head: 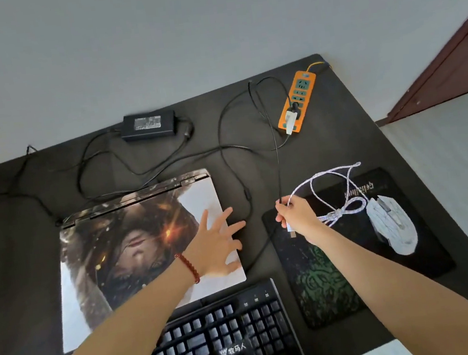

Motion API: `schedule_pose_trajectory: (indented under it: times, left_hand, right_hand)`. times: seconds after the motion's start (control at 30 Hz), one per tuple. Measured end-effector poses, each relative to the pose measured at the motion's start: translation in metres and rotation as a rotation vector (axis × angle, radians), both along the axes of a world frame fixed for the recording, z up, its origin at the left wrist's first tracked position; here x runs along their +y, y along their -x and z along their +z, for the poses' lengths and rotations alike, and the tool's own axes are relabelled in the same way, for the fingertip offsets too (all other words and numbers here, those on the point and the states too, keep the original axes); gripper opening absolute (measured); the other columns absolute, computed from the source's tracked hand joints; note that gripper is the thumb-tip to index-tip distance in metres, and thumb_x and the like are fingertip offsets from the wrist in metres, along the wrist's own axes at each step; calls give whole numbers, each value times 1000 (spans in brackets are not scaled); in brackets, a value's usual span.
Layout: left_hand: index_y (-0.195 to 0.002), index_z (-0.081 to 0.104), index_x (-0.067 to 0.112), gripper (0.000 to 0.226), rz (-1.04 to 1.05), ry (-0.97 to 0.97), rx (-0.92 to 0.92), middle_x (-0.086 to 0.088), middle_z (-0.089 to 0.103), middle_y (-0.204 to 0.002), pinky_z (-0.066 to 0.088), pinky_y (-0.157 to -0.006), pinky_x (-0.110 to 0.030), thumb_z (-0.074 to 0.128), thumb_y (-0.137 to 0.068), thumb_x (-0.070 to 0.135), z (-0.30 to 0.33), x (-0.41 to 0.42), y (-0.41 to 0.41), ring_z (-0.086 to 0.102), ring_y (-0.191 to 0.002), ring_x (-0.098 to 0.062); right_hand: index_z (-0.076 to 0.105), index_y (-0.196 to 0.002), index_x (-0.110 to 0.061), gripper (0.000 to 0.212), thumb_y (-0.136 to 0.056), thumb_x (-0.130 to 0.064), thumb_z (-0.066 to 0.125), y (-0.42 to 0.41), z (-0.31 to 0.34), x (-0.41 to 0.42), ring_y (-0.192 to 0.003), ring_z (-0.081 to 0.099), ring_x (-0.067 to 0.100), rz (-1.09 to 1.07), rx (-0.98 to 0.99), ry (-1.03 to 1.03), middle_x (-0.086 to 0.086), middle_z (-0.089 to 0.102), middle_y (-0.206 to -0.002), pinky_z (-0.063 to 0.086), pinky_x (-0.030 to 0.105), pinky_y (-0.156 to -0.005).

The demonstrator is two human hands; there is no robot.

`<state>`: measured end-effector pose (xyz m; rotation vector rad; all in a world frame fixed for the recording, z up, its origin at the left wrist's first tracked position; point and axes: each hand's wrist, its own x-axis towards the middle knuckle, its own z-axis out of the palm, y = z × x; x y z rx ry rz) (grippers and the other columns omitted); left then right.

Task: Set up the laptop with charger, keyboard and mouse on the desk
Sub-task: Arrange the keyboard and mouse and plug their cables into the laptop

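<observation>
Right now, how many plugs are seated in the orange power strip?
1. A single black plug with a white tag sits in a lower socket of the orange power strip at the desk's far right; the upper sockets look free.
</observation>
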<state>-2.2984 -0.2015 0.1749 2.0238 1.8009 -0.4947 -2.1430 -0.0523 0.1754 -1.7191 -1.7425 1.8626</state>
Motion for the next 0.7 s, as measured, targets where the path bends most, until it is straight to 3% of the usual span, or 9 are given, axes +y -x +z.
schedule_pose_trajectory:
  times: [0.07,0.17,0.3,0.47,0.53,0.6,0.7]
  left_hand:
    - [-117,58,29,42,-78,-8,-37,4,29,-150,-12,-108,-65,47,-84,53,-1,-2,-3,-3,-145,-27]
    - [-115,59,25,49,-152,-27,-70,3,47,-133,-17,-107,-60,49,-80,58,-3,-2,-5,15,-142,-23]
    - [-120,53,24,65,-185,33,-36,2,48,-126,-13,-110,-62,49,-73,68,-3,-2,-6,27,-133,-23]
    - [-104,58,18,52,-156,-8,-24,2,51,-103,-9,-107,-66,52,-70,56,2,-1,-16,44,-109,-21]
    - [-103,59,17,52,-150,-22,-29,3,51,-101,-11,-107,-65,52,-68,55,1,-1,-17,44,-106,-20]
    - [-103,59,17,52,-144,-30,-40,3,51,-101,-12,-107,-65,53,-68,55,0,-2,-15,44,-105,-20]
    - [-102,59,16,52,-152,-29,-51,2,51,-101,-11,-107,-66,55,-68,55,-1,0,-15,44,-104,-20]
  right_hand:
    - [51,-94,-4,7,-95,-11,47,6,1,-1,-42,47,12,-54,23,-15,6,58,-60,39,25,-50]
    - [49,-84,-9,11,-95,-10,46,11,2,-1,-32,44,4,-114,66,-12,6,58,-59,39,22,-48]
    - [47,-85,-7,12,-95,-10,42,5,0,-6,-28,40,2,-165,47,-16,6,50,-56,33,14,-34]
    - [49,-92,-6,10,-96,-9,40,0,1,-4,-33,44,5,-141,30,-5,5,55,-59,34,14,-36]
    - [51,-100,-7,14,-97,-9,38,5,2,-3,-43,49,12,-163,36,66,7,63,-68,34,19,-41]
    - [49,-118,-7,23,-98,-8,36,13,5,-2,-52,50,14,-159,69,155,15,67,-92,35,22,-46]
    - [33,-140,-5,43,-98,-6,38,21,7,-2,-73,57,20,-122,117,228,20,58,-124,51,30,-67]
